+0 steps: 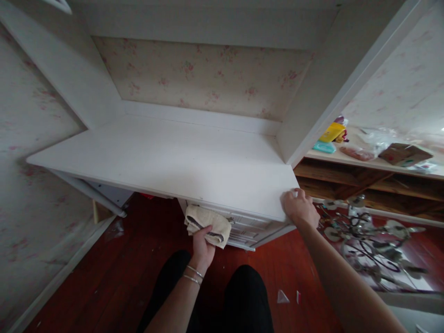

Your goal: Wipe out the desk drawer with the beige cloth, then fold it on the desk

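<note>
So, red wood floor [104,296] is seen below & in front of the white desk [173,152]; floral wall [21,194] is shown L of & behind desk. Shelf unit [329,171] is placed R of desk. Drawers [258,226] are built in under desk front. Metal light fixture [371,252], prob. a chandelier, is left low, R of desk, in front of shelf unit. Cardboard box [404,155] is set on shelf unit top, R of desk.

R hand [301,210] is placed at desk's R front corner, fingers curled; whether corner is gripped or just leaned on can't be told. Cloth [210,219], cream, folded, is grasped by L hand [203,247], thumb on top, just in front of desk's front edge, by drawers; contact w/ drawers can't be confirmed.

Progress: cloth pickup & folding can be called done. Release not yet done. No cloth contact w/ desktop is shown; amt covered so far & amt left can't be judged from 1 view.

Small stuff: bracelets [195,271] are worn on L wrist, in front of desk; plastic scrap [282,296] is left on floor, fwd of desk's R end.
</note>
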